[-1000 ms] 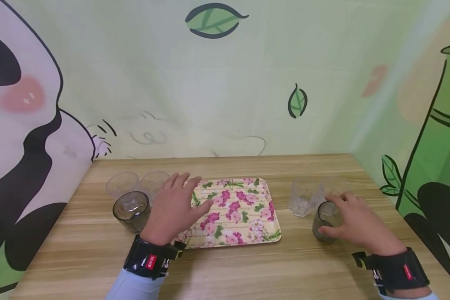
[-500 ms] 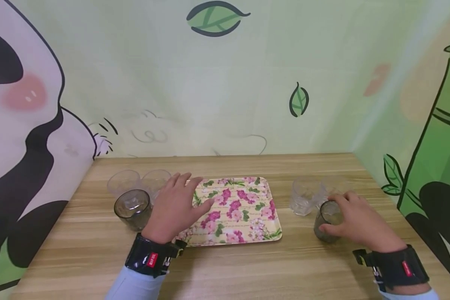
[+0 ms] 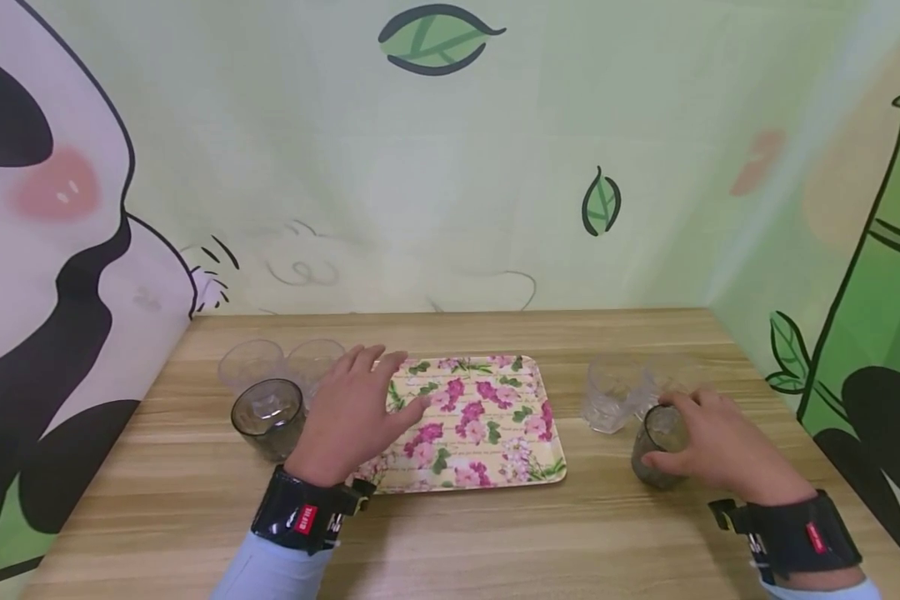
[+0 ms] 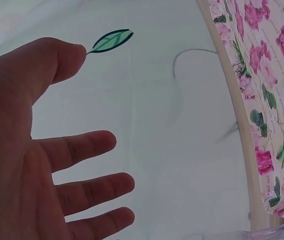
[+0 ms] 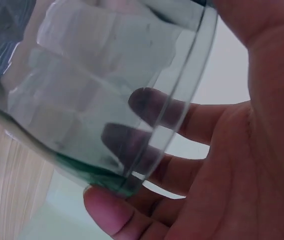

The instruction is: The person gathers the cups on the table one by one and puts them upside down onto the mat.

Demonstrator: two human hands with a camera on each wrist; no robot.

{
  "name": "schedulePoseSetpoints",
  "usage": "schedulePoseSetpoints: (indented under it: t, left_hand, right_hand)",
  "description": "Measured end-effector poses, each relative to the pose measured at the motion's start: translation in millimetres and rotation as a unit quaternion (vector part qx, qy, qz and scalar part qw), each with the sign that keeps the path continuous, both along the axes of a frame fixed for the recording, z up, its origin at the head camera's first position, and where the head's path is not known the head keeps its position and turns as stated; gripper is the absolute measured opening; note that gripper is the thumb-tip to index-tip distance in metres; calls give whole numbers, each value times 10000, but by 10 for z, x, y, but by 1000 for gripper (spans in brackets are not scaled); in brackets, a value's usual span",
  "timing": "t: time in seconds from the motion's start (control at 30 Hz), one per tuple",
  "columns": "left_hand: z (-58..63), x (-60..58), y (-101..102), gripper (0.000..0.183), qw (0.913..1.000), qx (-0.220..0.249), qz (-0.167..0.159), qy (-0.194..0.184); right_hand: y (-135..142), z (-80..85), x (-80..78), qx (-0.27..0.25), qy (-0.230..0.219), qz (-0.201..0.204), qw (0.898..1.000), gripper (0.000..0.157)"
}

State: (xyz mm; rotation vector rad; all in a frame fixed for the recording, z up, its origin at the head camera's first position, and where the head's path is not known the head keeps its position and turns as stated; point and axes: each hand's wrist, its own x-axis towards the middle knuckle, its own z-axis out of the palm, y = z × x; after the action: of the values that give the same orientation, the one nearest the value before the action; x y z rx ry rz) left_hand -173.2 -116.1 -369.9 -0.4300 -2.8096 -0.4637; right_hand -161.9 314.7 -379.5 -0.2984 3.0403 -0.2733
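My right hand (image 3: 723, 450) holds a smoky grey drinking glass (image 3: 651, 467) on the right of the table, fingers on its far side and thumb on the near side. In the right wrist view the fingers show through the glass wall (image 5: 97, 85). My left hand (image 3: 352, 417) hovers with spread fingers over the left side of a flowered tray (image 3: 480, 433), holding nothing. In the left wrist view its palm and fingers (image 4: 92, 150) are bare. Left of that hand stands a second smoky glass (image 3: 270, 437), partly behind the wrist.
Two clear glasses (image 3: 249, 367) stand behind the left smoky glass, one partly hidden by my left hand. Two more clear glasses (image 3: 607, 404) stand behind the right one. A printed panda backdrop (image 3: 450, 192) rises at the wooden table's (image 3: 495, 542) back edge.
Both hands keep nearly the same places, and the right hand stays on the smoky glass. The whole head view has shifted slightly.
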Motion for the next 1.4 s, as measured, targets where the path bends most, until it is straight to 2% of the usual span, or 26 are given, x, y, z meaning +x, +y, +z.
schedulePoseSetpoints:
  t: [0.53,0.83,1.4]
  left_hand:
    - [25,7,-15,67,9999,73,7,81]
    - [33,5,-3,80,9999,63,27,107]
    - [26,7,-19,73,9998,129,-30,135]
  right_hand:
    - [44,38,30,100,1,204,9997,92]
    - [81,113,60,110,142,326,9993,98]
    - [105,268,119,-50,185,480,9987,90]
